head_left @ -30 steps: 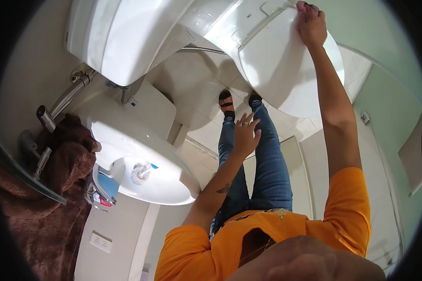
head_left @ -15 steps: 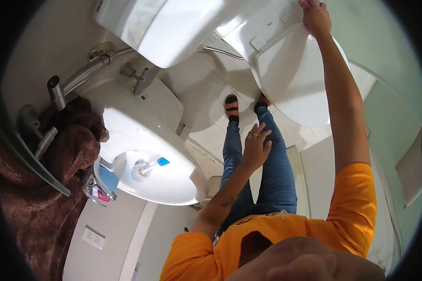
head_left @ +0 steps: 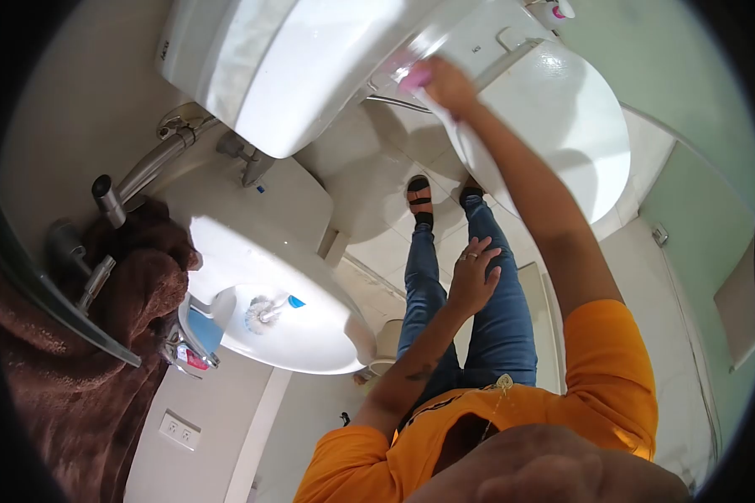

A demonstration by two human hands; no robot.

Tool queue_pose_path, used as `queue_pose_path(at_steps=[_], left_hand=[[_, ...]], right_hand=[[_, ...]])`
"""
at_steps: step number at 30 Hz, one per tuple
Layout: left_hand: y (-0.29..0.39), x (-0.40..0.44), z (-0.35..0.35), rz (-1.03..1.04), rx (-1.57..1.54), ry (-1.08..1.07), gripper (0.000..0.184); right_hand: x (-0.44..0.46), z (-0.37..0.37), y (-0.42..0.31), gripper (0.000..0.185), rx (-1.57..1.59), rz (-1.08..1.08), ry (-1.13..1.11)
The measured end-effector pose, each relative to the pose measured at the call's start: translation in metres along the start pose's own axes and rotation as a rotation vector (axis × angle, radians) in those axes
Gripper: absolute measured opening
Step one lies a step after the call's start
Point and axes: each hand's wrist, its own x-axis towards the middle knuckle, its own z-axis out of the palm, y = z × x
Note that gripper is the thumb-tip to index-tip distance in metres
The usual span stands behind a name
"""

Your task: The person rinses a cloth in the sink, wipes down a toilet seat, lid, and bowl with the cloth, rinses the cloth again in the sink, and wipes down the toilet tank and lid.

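Pink cloth or sponge [head_left: 414, 78], blurred

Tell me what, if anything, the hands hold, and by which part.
The right hand holds a pink item, too blurred to tell by which part; the left hand holds nothing.

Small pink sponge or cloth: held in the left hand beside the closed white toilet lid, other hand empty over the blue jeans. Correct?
Wrong hand. Head view: the small pink sponge or cloth is in the right hand, beside the closed white toilet lid; the left hand is empty over the blue jeans.
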Motion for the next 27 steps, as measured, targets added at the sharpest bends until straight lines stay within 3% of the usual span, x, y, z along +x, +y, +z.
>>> queue_pose_path(at_steps=[1, 2, 3, 5, 7, 8, 11, 13, 16, 17, 18, 19, 21, 22, 23, 25, 27], left_hand=[[-0.002, 0.0, -0.004, -0.003, 0.012, 0.006, 0.031], [-0.003, -0.002, -0.007, -0.009, -0.017, 0.014, 0.031], [-0.004, -0.005, -0.009, -0.015, -0.048, 0.023, 0.031], [-0.01, -0.011, -0.01, -0.034, -0.034, 0.013, 0.031], [-0.007, -0.015, -0.011, -0.051, -0.023, 0.007, 0.031], [-0.003, -0.016, -0.012, -0.049, -0.018, 0.001, 0.031], [0.001, -0.025, -0.013, -0.022, -0.01, -0.006, 0.032], [0.0, -0.024, -0.016, 0.026, -0.005, -0.007, 0.032], [0.008, -0.028, -0.033, -0.027, -0.076, -0.039, 0.031], [0.017, -0.028, -0.043, -0.003, -0.092, -0.031, 0.031], [0.026, -0.03, -0.053, 0.018, -0.108, -0.027, 0.031], [0.033, -0.028, -0.064, 0.036, -0.102, -0.026, 0.031], [0.047, -0.032, -0.082, 0.008, -0.112, -0.02, 0.031], [0.051, -0.034, -0.087, 0.057, -0.117, 0.033, 0.03], [0.054, -0.038, -0.092, 0.062, -0.112, 0.034, 0.03], [0.062, -0.044, -0.103, 0.094, -0.13, 0.05, 0.032], [0.074, -0.048, -0.117, 0.12, -0.122, 0.04, 0.033]], right_hand=[[0.02, -0.044, -0.014, 0.022, 0.068, 0.303, 0.012], [0.033, -0.064, 0.003, 0.024, -0.162, 0.058, 0.198], [0.052, -0.064, 0.03, 0.027, -0.336, 0.093, 0.327], [0.056, -0.031, 0.05, 0.027, -0.482, 0.14, 0.247], [0.023, 0.011, 0.008, 0.023, -0.25, 0.31, 0.209], [0.0, 0.004, -0.01, 0.021, -0.704, -0.103, 0.021], [-0.002, 0.006, -0.008, 0.024, -0.578, -0.148, 0.018], [0.005, -0.014, 0.002, 0.035, 0.124, -0.419, -0.749], [-0.022, -0.082, -0.026, 0.046, 0.599, -0.185, -0.182], [-0.027, -0.141, -0.057, 0.052, 0.729, 0.344, -0.238], [-0.034, -0.18, -0.077, 0.055, 0.948, 0.154, 0.054], [-0.034, -0.215, -0.078, 0.053, 1.058, 0.086, 0.112], [-0.016, -0.264, -0.093, 0.04, 0.919, -0.081, 0.549], [-0.01, -0.293, -0.119, 0.044, 0.573, -0.111, 0.668], [-0.002, -0.298, -0.134, 0.044, 0.575, -0.115, 0.674], [0.024, -0.301, -0.156, 0.032, 0.125, -0.419, 0.739], [0.015, -0.254, -0.163, 0.037, -0.188, -0.325, 0.577]])
